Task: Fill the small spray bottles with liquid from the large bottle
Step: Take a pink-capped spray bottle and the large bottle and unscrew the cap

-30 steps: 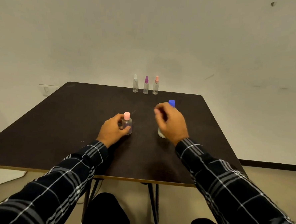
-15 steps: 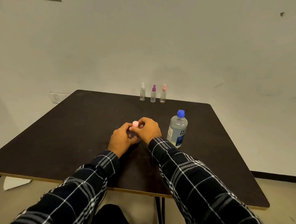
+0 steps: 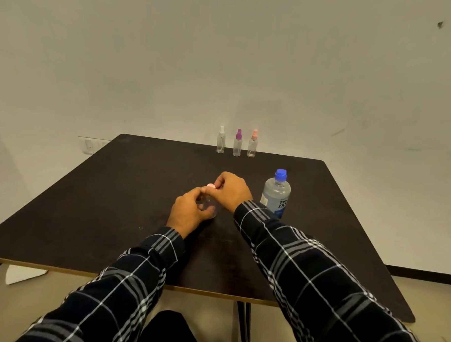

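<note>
A small clear round bottle [image 3: 209, 206] with a pink cap [image 3: 211, 186] stands mid-table. My left hand [image 3: 189, 212] is wrapped around its body. My right hand [image 3: 231, 189] pinches the pink cap from above and the right. The large clear bottle [image 3: 275, 193] with a blue cap stands upright just right of my right wrist, untouched. Three slim spray bottles stand in a row at the table's far edge: a white-topped one [image 3: 221, 140], a purple-topped one [image 3: 237, 143] and a pink-topped one [image 3: 252, 143].
The dark table [image 3: 111, 203] runs to a pale wall behind. Its front edge is near my forearms, its right corner at the lower right. A white object [image 3: 24, 274] lies on the floor under the left front edge.
My right hand left the large bottle and moved left onto the small bottle's pink cap. My left hand has stayed on the small bottle. The camera tilted slightly.
</note>
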